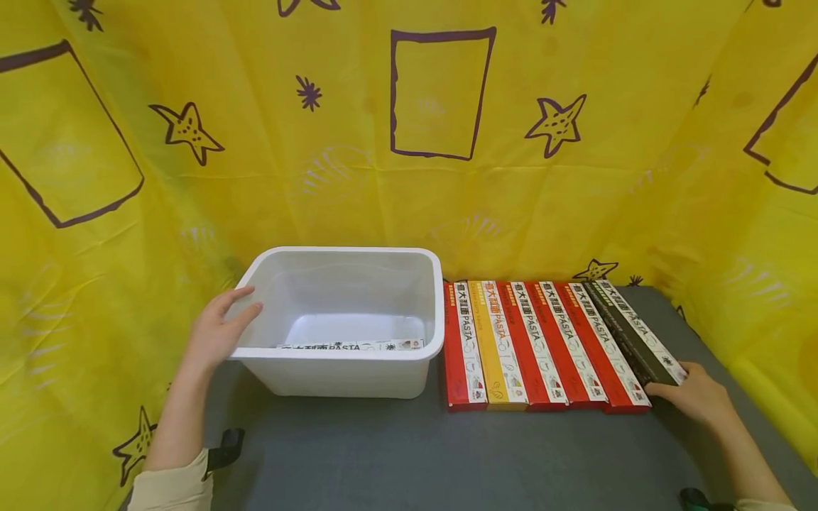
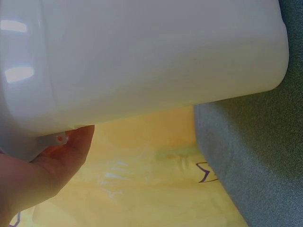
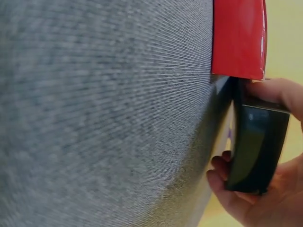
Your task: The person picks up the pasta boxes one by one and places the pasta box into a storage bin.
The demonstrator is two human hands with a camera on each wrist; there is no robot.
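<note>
A white plastic bin (image 1: pixel 339 376) stands left of centre, with at least one pasta box (image 1: pixel 383 345) partly visible inside. My left hand (image 1: pixel 217 333) grips the bin's left rim; in the left wrist view its fingers (image 2: pixel 78 146) reach under the rim's outer edge. Over on the right, my right hand (image 1: pixel 699 397) holds the near end of a black pasta box (image 1: pixel 623 330). The right wrist view shows that black end between thumb and fingers, raised off the cloth. The box's far end lies beside the row of other boxes.
Several red pasta boxes and one yellow pasta box (image 1: pixel 492 341) lie side by side right of the bin. The nearest neighbour to the black one is a red box (image 1: pixel 601 341). Yellow patterned cloth (image 1: pixel 351 142) walls in the dark grey table (image 1: pixel 383 461).
</note>
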